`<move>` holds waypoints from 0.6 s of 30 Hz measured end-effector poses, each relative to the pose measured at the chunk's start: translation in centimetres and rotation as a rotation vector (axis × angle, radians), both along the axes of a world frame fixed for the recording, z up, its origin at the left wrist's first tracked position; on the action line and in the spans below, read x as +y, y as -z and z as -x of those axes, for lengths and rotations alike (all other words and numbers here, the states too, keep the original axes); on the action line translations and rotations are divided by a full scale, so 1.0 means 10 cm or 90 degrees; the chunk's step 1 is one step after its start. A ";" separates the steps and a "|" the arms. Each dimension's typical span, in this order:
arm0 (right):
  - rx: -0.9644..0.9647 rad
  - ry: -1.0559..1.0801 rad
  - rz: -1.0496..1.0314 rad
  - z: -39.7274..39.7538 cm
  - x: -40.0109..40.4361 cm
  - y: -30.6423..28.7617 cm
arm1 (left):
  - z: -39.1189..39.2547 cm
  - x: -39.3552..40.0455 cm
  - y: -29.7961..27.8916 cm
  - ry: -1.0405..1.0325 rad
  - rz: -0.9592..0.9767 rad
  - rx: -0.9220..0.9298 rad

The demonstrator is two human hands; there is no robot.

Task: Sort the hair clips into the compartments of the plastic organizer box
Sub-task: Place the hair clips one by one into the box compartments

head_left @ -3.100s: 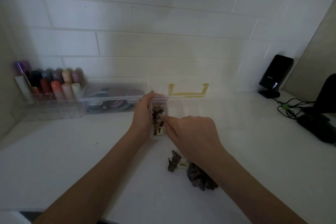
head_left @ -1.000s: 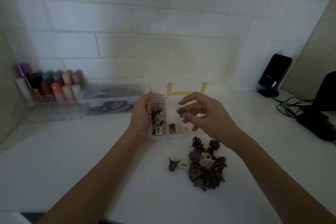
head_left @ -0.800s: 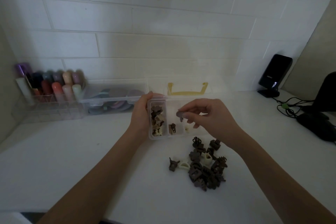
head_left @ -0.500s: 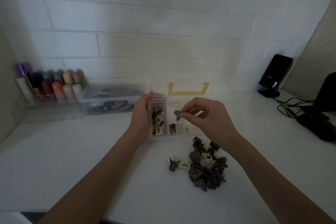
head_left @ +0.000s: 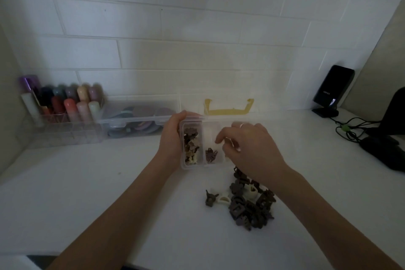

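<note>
The clear plastic organizer box [head_left: 192, 165] lies on the white counter. My left hand [head_left: 171, 140] grips its left end. Its leftmost compartment holds several brown and cream hair clips [head_left: 191, 146]. The second compartment holds dark purple-brown clips [head_left: 210, 155]. My right hand [head_left: 249, 149] hovers over the box's right part, fingers loosely curled and apart, with no clip visible in them; it hides the compartments below it. A pile of dark and cream hair clips [head_left: 249, 204] lies in front of the box, with one dark clip [head_left: 210, 197] at its left.
A lidded clear box of coloured discs [head_left: 138, 120] and a rack of coloured tubes [head_left: 61, 107] stand at the back left. A yellow handle [head_left: 228, 109] sits behind the organizer. A black device on a stand [head_left: 333, 90], cables [head_left: 350, 129] and a black object [head_left: 390, 149] are at the right.
My right hand carried a dark clip from the pile over the box, lowered, and the clip left its fingers; the second compartment now shows more clip. The left hand stayed put.
</note>
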State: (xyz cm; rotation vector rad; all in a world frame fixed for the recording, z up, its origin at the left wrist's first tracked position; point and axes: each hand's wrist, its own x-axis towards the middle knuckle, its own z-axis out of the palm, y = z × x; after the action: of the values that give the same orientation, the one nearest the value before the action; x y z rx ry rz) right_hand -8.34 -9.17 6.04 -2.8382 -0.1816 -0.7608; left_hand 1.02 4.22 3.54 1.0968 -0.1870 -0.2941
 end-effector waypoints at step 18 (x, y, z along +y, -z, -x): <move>0.222 0.060 0.144 0.07 0.14 -0.01 | 0.01 -0.01 -0.01 -0.026 0.007 -0.023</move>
State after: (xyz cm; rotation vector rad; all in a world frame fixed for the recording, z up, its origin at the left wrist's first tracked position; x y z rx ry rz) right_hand -9.05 -7.79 6.10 -3.1546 -0.0853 -0.2624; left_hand 0.96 4.14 3.68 1.0944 -0.1984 -0.2366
